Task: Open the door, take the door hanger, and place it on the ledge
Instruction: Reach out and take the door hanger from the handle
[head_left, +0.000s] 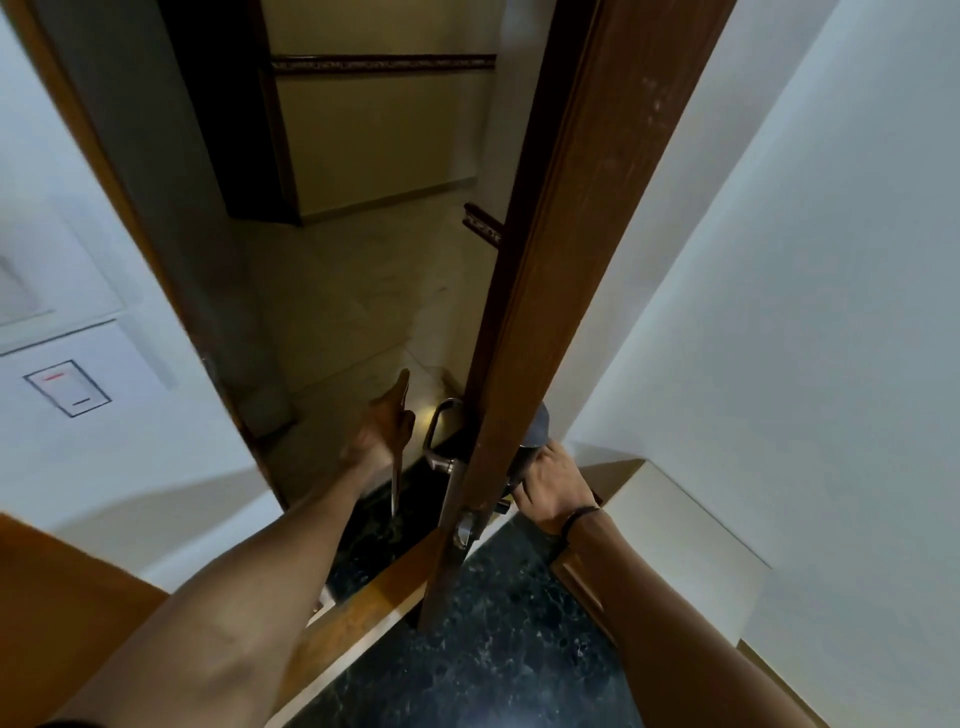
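The brown wooden door (566, 260) stands partly open and I see it edge-on, with the corridor beyond it. My left hand (371, 436) reaches through the gap and holds a thin flat door hanger (395, 488), also seen edge-on, just left of the outer metal handle (436, 441). My right hand (553, 491) is on the room side of the door, closed around the inner door handle (535, 431), which it mostly hides. A white flat-topped ledge (670, 525) with a wooden edge lies right beside my right hand.
The wooden door frame (130, 208) borders the gap on the left, next to a white wall with a switch plate (67, 387). A white wall (805, 312) rises to the right. The floor (493, 649) is dark speckled stone, and a wooden threshold crosses it.
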